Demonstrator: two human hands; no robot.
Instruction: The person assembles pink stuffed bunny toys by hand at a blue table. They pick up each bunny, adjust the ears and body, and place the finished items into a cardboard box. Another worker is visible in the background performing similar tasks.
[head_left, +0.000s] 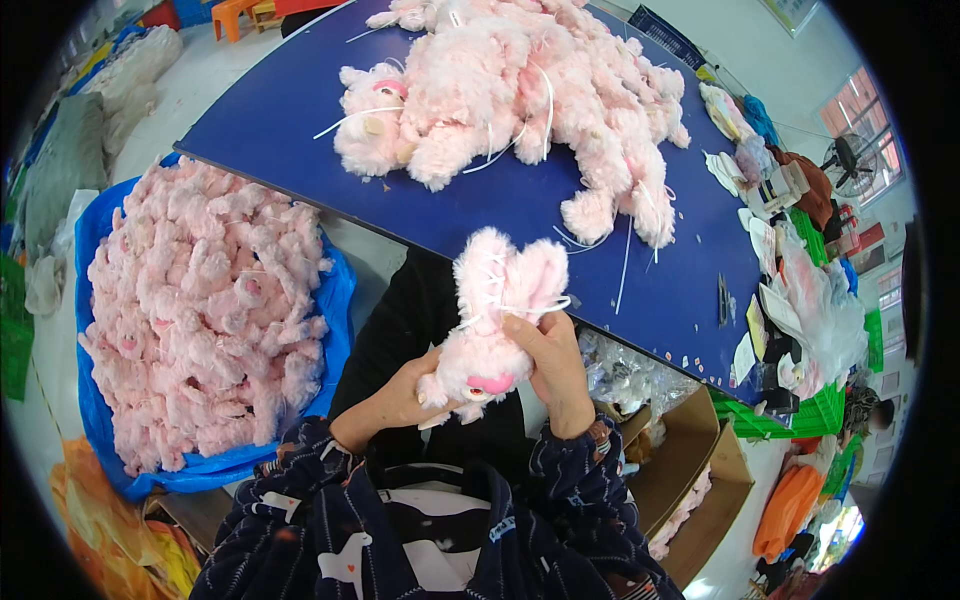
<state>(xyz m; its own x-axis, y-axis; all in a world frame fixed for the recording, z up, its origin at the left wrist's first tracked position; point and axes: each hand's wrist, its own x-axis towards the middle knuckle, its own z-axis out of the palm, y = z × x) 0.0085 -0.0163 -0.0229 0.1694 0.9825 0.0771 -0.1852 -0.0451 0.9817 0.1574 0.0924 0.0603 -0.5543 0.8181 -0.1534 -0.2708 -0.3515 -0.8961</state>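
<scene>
Gripping one pink plush rabbit with left hand and right hand clamped around it; finished heap on table, full bag probably waiting.

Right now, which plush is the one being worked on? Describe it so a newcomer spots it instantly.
Start at the blue table with its heap of pink plush toys. Just off its near edge, over the person's lap, one pink plush rabbit is held upside down, ears up and pink nose down, between the left hand and right hand. It is the only toy in hand, with white string laced up its back.
</scene>
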